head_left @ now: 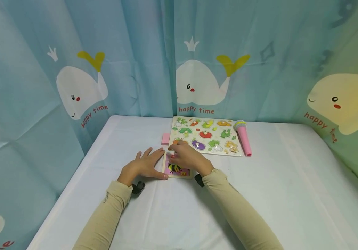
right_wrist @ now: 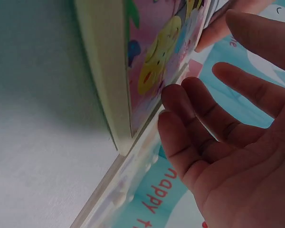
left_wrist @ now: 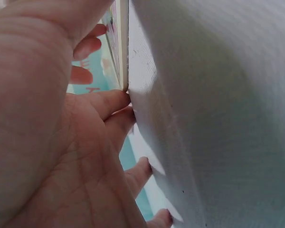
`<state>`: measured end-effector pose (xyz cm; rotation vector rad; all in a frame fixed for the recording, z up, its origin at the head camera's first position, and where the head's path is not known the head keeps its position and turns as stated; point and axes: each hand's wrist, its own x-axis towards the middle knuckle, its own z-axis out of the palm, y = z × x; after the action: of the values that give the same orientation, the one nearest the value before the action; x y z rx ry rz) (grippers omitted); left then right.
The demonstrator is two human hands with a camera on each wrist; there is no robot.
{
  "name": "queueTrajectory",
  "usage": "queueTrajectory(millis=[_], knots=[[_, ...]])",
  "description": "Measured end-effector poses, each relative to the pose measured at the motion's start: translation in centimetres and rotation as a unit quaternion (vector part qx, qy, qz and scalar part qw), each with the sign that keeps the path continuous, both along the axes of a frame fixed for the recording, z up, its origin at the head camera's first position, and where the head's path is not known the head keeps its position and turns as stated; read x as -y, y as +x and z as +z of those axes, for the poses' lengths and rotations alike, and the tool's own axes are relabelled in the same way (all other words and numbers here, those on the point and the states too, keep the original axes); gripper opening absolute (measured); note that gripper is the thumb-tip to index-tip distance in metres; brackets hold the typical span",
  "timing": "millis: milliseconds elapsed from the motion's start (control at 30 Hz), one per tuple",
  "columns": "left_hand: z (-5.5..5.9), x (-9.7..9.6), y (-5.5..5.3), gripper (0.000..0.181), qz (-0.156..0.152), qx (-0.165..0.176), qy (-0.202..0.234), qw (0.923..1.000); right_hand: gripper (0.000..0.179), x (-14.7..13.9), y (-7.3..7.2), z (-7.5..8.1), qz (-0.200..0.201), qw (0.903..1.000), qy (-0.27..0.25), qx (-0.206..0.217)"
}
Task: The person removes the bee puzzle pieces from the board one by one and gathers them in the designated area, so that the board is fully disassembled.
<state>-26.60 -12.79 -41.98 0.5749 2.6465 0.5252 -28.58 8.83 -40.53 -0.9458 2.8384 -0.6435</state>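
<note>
Tabletop (head_left: pixel 285 194): pale and softly bright in the head view, with no harsh glare.
Curtain (head_left: pixel 147 83): cool blue at left, yellower at right; the wide lens makes its outer whales lean.
My right sleeve (head_left: pixel 241 211): drops a faint, soft-edged shadow.
My left hand (left_wrist: pixel 80 156): palm fairly lit, broad grey shadow alongside.
My right hand (right_wrist: pixel 242 166): palm dim, shaded.
Picture board (right_wrist: pixel 156 61): nearest rim blurred.
</note>
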Motion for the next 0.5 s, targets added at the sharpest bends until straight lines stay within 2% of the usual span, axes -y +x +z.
queueTrajectory(millis=[167, 300, 500], knots=[[-0.2, 0.1, 0.1, 0.111, -0.001, -0.004, 0.004, 1.0000, 0.026, 0.5, -0.5, -0.1, 0.027, 0.9994, 0.019, -0.008], [-0.3, 0.2, 0.1, 0.111, -0.003, -0.003, 0.008, 1.0000, 0.022, 0.7, -0.9, -0.2, 0.044, 0.9982, 0.036, -0.017], [-0.1, 0.2, 0.0, 0.110, -0.004, -0.003, 0.007, 1.0000, 0.018, 0.9, -1.3, -0.1, 0.041, 0.9980, 0.046, -0.010]])
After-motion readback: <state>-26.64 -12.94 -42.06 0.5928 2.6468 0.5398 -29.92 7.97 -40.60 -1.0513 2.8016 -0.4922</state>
